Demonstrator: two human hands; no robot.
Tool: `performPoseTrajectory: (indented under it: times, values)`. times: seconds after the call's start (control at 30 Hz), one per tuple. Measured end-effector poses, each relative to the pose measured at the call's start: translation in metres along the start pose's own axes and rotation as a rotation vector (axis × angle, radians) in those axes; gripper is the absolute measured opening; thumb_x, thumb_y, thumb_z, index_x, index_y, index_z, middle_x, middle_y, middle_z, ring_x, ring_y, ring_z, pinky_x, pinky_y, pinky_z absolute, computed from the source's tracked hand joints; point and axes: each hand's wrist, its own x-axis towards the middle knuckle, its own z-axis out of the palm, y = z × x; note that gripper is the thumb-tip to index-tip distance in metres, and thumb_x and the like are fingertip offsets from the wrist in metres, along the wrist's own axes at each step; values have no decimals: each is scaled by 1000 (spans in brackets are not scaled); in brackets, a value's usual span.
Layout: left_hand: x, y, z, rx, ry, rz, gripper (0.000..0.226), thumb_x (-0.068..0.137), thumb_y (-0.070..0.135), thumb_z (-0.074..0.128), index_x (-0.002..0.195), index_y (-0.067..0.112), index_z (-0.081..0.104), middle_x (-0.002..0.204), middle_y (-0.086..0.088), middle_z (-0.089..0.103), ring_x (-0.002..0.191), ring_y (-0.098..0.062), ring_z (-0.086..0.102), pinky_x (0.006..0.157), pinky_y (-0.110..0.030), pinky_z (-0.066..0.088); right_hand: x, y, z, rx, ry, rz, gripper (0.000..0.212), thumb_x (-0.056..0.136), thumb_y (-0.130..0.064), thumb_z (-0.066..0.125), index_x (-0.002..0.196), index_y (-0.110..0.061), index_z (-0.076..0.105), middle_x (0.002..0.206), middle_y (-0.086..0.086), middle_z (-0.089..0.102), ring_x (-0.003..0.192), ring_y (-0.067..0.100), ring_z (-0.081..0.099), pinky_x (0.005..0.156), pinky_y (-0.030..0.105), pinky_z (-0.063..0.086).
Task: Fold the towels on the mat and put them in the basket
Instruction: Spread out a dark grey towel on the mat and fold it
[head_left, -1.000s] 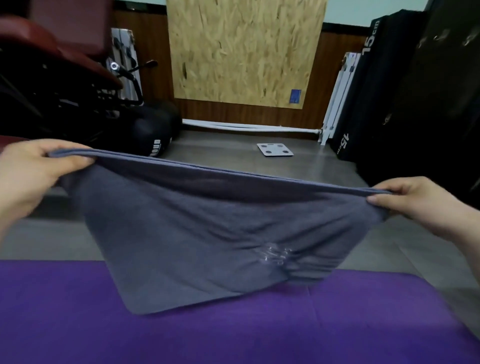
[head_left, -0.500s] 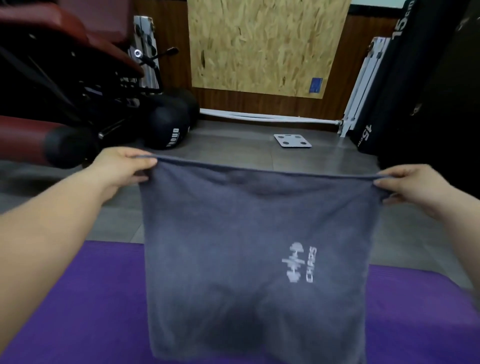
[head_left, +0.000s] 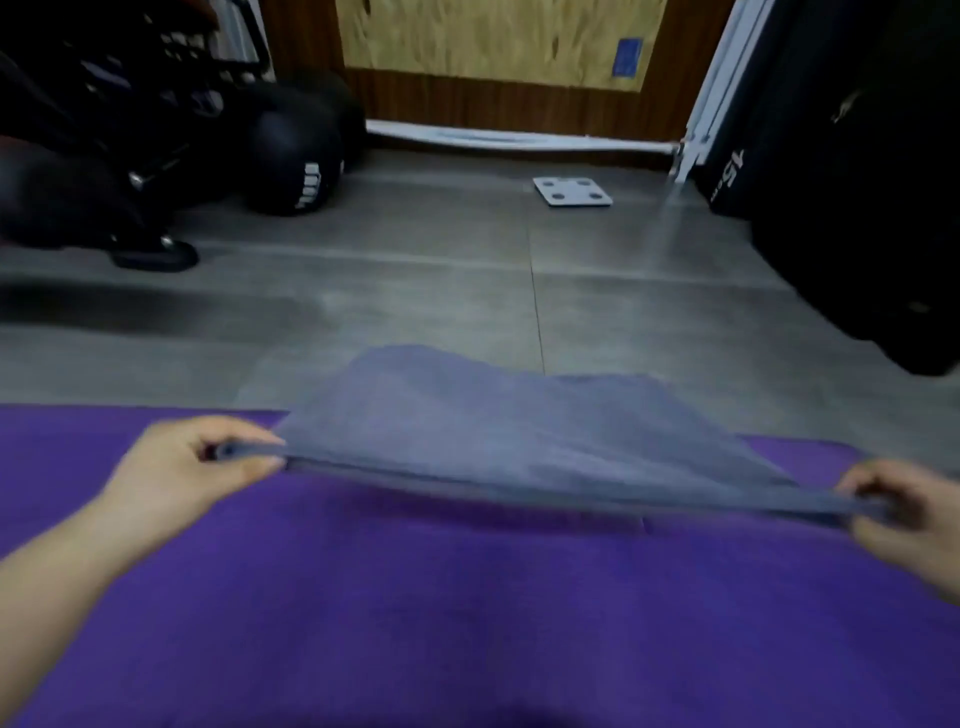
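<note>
The left hand (head_left: 192, 467) pinches the towel's near left corner, thumb on top and fingers curled under. From there the towel (head_left: 498, 431) stretches taut across to the right hand (head_left: 904, 514), which grips the near right corner the same way; the frame is blurred there, so the finger detail is unclear. The hands are well apart, both above the mat (head_left: 467, 623).

The towel hangs in the air, almost flat, just above the mat's far part. Its free end billows up and away from the person, out over the mat's far edge and the floor (head_left: 415, 291).

The step looks like laying the towel flat for the first fold. To do it well, both corners should come down level and together, with the near edge tight so the cloth settles without creases. Drawing the hands slightly toward the body would likely bring the far end onto the mat, not the floor.

The held edge runs left to right, dipping a little to the right. It appears to be the long axis, and the free end points away from the person. No basket is in view.
</note>
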Motion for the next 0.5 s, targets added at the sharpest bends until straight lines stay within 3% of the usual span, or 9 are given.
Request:
performPoseTrajectory:
  times: [0.03, 0.1, 0.17, 0.27, 0.37, 0.5]
  values:
    - [-15, -21, 14, 25, -68, -42, 65, 69, -10, 71, 53, 52, 65, 53, 27, 62, 51, 15, 53, 54, 0, 36, -8, 15, 18, -3, -36, -26, 28, 56, -26, 56, 73, -49, 56, 61, -31, 57, 53, -12, 52, 50, 1, 37]
    - [-46, -62, 42, 113, -213, -105, 57, 63, -2, 79, 53, 52, 64, 52, 29, 61, 53, 15, 53, 56, -2, 36, -43, 43, 69, -104, -76, -20, 25, 53, -31, 47, 77, -38, 49, 72, -29, 56, 57, -6, 50, 51, 2, 36]
    - [-78, -104, 72, 209, -349, -117, 50, 65, 2, 78, 65, 49, 63, 50, 31, 57, 53, 16, 52, 56, -3, 36, -74, 81, 115, -260, -48, -166, 19, 58, -27, 44, 76, -29, 41, 83, -9, 47, 67, 8, 44, 60, 15, 38]
    - [-114, -152, 106, 340, -522, 25, 29, 69, 15, 67, 83, 37, 54, 61, 29, 57, 60, 13, 51, 54, -1, 34, -114, 128, 163, -491, -87, -251, 21, 58, -26, 44, 76, -24, 35, 80, -1, 34, 70, 17, 37, 68, 32, 34]
    - [-130, -177, 116, 522, -634, 229, 17, 64, 32, 46, 80, 29, 43, 57, 23, 52, 68, 1, 49, 51, -9, 38, -142, 149, 191, -601, -138, -259, 22, 57, -29, 36, 77, -20, 35, 70, 3, 54, 70, 19, 35, 66, 37, 30]
    - [-146, -190, 116, 657, -774, 306, 24, 57, 36, 53, 75, 29, 40, 58, 16, 51, 68, -3, 45, 51, -11, 37, -156, 154, 203, -621, -122, -150, 24, 54, -31, 35, 76, -22, 36, 57, 5, 59, 69, 17, 34, 64, 34, 31]
